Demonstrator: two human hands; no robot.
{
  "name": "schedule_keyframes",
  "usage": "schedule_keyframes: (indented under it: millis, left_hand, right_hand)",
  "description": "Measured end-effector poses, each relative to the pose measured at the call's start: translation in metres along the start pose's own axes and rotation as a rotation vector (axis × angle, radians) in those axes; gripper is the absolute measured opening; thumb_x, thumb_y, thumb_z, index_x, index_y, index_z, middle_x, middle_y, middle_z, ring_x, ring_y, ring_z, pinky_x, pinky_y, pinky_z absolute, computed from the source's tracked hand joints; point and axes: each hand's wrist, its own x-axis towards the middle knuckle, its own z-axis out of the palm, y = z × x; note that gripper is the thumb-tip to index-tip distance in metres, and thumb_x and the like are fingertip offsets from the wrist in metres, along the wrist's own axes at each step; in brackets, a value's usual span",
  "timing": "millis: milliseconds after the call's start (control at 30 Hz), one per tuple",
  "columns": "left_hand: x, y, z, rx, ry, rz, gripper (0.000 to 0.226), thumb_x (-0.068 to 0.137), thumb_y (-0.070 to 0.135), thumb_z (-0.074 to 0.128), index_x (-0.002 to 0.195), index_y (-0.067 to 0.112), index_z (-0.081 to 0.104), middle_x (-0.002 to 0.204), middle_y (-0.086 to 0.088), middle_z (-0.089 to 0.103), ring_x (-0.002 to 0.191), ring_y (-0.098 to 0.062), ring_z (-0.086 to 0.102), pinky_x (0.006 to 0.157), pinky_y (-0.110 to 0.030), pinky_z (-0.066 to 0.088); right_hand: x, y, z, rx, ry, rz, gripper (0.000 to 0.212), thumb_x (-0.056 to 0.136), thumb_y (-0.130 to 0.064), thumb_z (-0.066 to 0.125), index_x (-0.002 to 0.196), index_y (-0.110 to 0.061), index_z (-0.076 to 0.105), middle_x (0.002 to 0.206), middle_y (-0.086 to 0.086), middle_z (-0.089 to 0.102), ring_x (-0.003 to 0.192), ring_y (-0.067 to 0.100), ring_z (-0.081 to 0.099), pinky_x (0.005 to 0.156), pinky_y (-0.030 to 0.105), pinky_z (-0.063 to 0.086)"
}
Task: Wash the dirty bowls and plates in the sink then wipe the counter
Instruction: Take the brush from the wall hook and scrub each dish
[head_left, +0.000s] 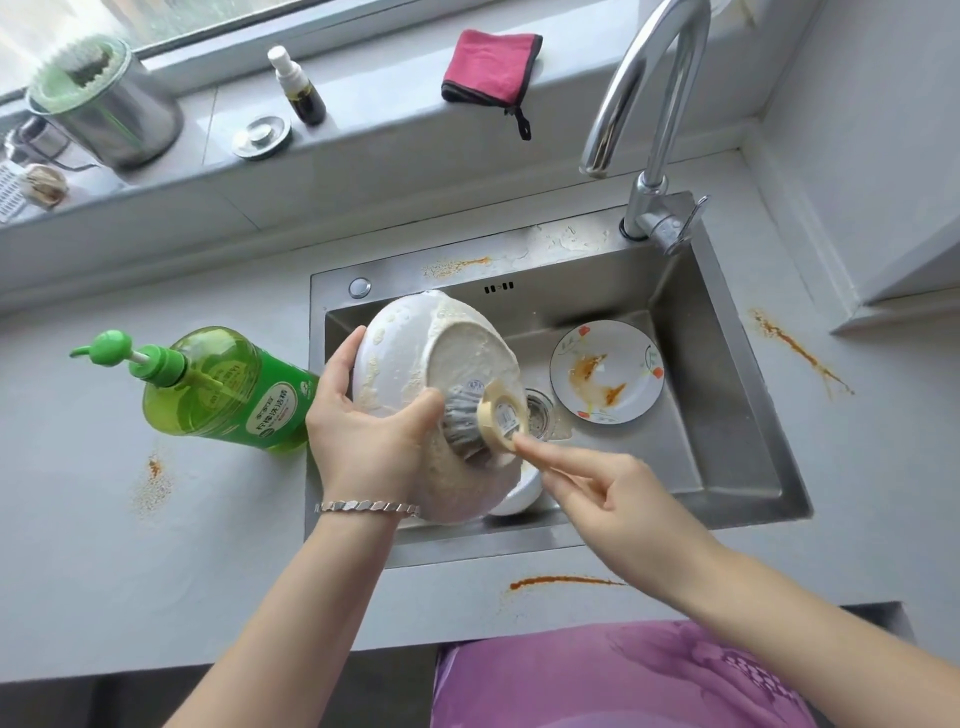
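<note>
Purple patterned fabric (623, 675) fills the bottom centre of the frame, and both bare forearms reach up from it toward the middle. At centre left, the left hand (363, 431), with a silver link bracelet (366, 506) on its wrist, grips the rim of a large white ceramic bowl (410, 353), thumb on the outside. That bowl is tilted with its underside toward the camera, held above the left part of the steel sink (727, 415); pale foam coats its foot ring and runs down its side. The right hand (608, 499) holds a grey steel-wool scrubber with a round beige cap (467, 421), index finger stretched to the cap, other fingers curled, and the wool presses against the bowl's base. Just below the bowl, the rim of a smaller white bowl (514, 493) shows. To the right, beside the drain (537, 410), a white flower-patterned plate (608, 371) smeared with orange sauce lies flat on the sink floor. At far left, a green pump bottle of dish soap (223, 389) stands on the grey counter (130, 545), which carries orange streaks. At top centre, a folded pink cloth (491, 65) lies on the window ledge.
</note>
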Motion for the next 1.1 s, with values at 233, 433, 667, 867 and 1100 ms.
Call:
schedule_keyframes:
  millis: [233, 433, 667, 867, 1100]
  left_hand:
    - [-0.002, 0.002, -0.002, 0.020, -0.006, 0.016, 0.065, 0.061, -0.003, 0.077, 0.116, 0.026, 0.056, 0.095, 0.020, 0.060, 0.072, 0.012, 0.060, 0.070, -0.005, 0.049]
    - [0.004, -0.001, 0.002, 0.112, -0.179, -0.007, 0.065, 0.064, -0.004, 0.076, 0.118, 0.026, 0.056, 0.098, 0.015, 0.061, 0.080, 0.005, 0.059, 0.070, -0.008, 0.051]
    - [-0.009, -0.019, 0.051, 0.398, -0.595, 0.101, 0.046, 0.062, 0.004, 0.077, 0.091, 0.032, 0.054, 0.082, 0.019, 0.059, 0.074, 0.004, 0.056, 0.063, -0.004, 0.044]
    - [-0.022, -0.058, 0.129, 0.705, -0.864, 0.252, 0.047, 0.067, 0.018, 0.070, 0.109, 0.033, 0.056, 0.090, 0.012, 0.062, 0.086, -0.016, 0.058, 0.074, -0.025, 0.044]
    - [-0.025, -0.122, 0.177, 0.893, -1.090, 0.274, 0.047, 0.074, 0.018, 0.066, 0.119, 0.027, 0.054, 0.103, 0.003, 0.066, 0.097, -0.023, 0.061, 0.078, -0.028, 0.046]
  right_hand:
    - [0.014, 0.022, -0.013, -0.049, 0.100, 0.074, 0.038, 0.095, -0.014, 0.049, 0.118, -0.043, 0.057, 0.118, -0.019, 0.062, 0.116, 0.001, 0.055, 0.105, 0.032, 0.042]
    - [-0.002, 0.032, -0.019, -0.089, 0.057, 0.128, 0.039, 0.095, -0.017, 0.050, 0.114, -0.050, 0.054, 0.098, -0.038, 0.058, 0.102, -0.014, 0.056, 0.100, 0.015, 0.041]
    - [-0.021, 0.069, -0.089, -0.057, 0.324, 0.289, 0.034, 0.096, -0.015, 0.048, 0.127, -0.027, 0.055, 0.068, -0.036, 0.060, 0.069, -0.016, 0.052, 0.074, 0.006, 0.035]
    - [-0.032, 0.103, -0.129, -0.050, 0.428, 0.353, 0.034, 0.096, -0.019, 0.048, 0.124, -0.036, 0.055, 0.086, -0.030, 0.059, 0.094, -0.001, 0.049, 0.078, 0.009, 0.035]
    - [-0.032, 0.134, -0.136, -0.011, 0.419, 0.427, 0.034, 0.097, -0.016, 0.047, 0.124, -0.034, 0.055, 0.062, -0.039, 0.050, 0.071, -0.012, 0.051, 0.065, -0.006, 0.032]
